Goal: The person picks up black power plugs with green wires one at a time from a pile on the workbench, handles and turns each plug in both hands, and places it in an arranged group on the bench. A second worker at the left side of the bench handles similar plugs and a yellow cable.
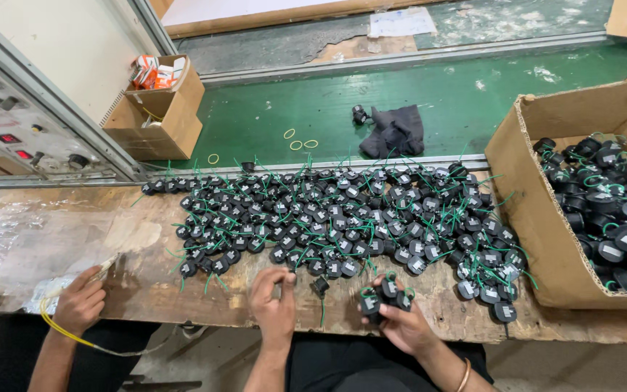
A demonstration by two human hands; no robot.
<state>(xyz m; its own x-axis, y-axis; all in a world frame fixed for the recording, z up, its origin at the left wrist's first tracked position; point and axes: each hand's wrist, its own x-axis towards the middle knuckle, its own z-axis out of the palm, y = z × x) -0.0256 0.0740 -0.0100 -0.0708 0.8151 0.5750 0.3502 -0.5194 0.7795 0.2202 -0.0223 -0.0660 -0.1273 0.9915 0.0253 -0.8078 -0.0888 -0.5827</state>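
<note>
A bundle of parts (386, 292) is gripped in the right hand (403, 324); the left hand (273, 299) is pinched closed (contents not discernible) near a loose part (319, 286) on the bench (52, 232).

The cardboard box (546, 218) of black round parts runs off the right edge. The right hand (400, 327) hides part of its bunch of parts (386, 292).

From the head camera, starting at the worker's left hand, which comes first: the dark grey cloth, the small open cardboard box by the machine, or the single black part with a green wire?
1. Single black part with green wire, just right of the left hand on the bench.
2. Dark grey crumpled cloth, up on the green belt.
3. Small open cardboard box, upper left beside the machine; roughly as far as the cloth, hard to rank.
</note>
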